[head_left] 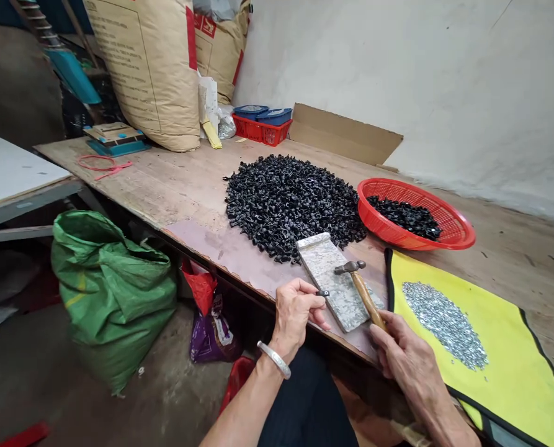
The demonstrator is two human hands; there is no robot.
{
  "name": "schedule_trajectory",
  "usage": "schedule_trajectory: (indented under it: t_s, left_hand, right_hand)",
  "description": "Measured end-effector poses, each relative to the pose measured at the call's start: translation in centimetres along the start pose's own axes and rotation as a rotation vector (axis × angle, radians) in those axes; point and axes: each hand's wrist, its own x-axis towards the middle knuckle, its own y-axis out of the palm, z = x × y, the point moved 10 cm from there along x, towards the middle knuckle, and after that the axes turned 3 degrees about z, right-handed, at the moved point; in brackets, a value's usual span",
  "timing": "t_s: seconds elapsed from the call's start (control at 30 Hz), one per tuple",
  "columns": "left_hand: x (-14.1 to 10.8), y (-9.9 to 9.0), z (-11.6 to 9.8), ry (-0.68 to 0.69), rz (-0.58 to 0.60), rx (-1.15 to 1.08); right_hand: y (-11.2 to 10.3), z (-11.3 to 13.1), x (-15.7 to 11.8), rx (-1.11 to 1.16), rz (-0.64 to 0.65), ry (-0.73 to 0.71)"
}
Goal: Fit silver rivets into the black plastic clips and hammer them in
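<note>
Between its thumb and fingers my left hand (298,310) pinches a small black clip (323,293) over the left edge of a worn metal plate (335,282). My right hand (404,347) is wrapped round the wooden handle of a hammer (368,301), whose head is over the plate. Behind the plate lies a big heap of black clips (290,202). More black pieces sit in a red mesh basket (458,231) at the heap's right. Small shiny metal pieces (446,326) are spread on a yellow cloth (513,347) to the right.
Large paper sacks (146,74) stand at the back left, near a red basket with blue lids (262,129). Cardboard (342,133) leans on the wall. A green sack (111,292) and a purple bag (211,335) are below the table's front edge.
</note>
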Motion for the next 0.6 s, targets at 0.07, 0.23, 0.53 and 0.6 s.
schedule_trajectory:
  t_s: [0.07,0.23,0.53,0.6]
  left_hand:
    - [0.1,-0.1,-0.4,-0.015,0.04,-0.042]
    - [1.0,0.5,-0.1,-0.146,0.095,-0.169]
    - [1.3,2.3,1.5,-0.325,0.103,-0.234]
    - [1.1,2.7,1.9,-0.319,0.084,-0.224]
  right_hand:
    - [-1.1,1.3,0.0,-0.346,-0.182,-0.136]
    - [-0.3,4.7,-2.3,-0.965,-0.527,-0.385]
    - [-0.1,4.9,-2.9,-0.914,-0.65,-0.502]
    - [-0.6,4.5,-2.8,-0.854,-0.619,-0.464]
